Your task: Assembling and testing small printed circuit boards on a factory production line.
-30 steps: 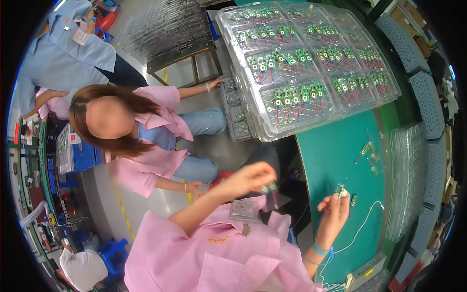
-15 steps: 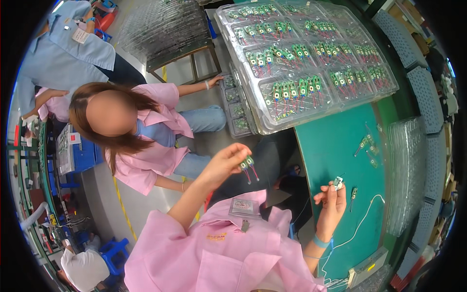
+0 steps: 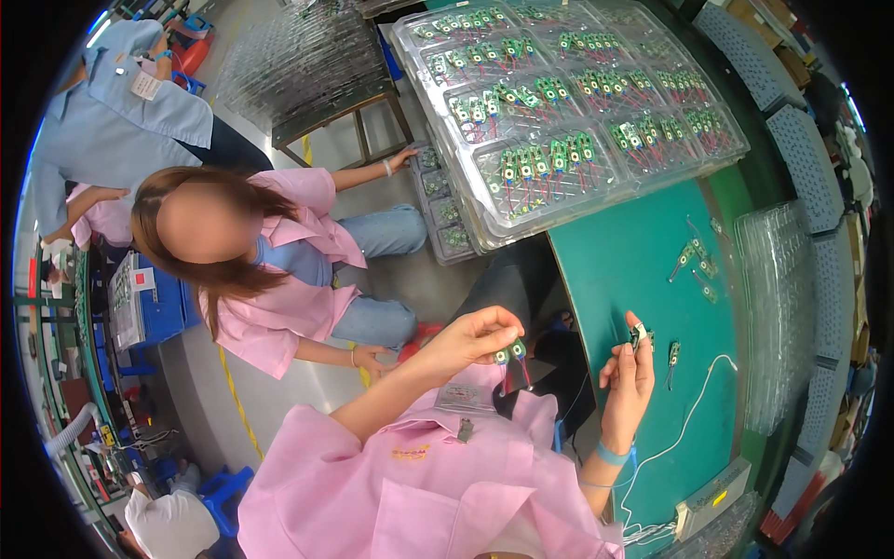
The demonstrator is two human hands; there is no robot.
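One green mat (image 3: 624, 270), tray (image 3: 577, 200) at edge — grey floor (image 3: 279, 391), co-worker (image 3: 279, 279) crouching.

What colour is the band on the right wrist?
The wrist band is light blue, seen best in the head view, just below the right hand.

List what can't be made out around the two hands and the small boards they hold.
Head view only:
- Small green board in the left hand: parts too small; fingers cover its top.
- Piece in the right hand: fingertips hide most of it.
- Clear tray of boards: fisheye bend blurs the far rows.
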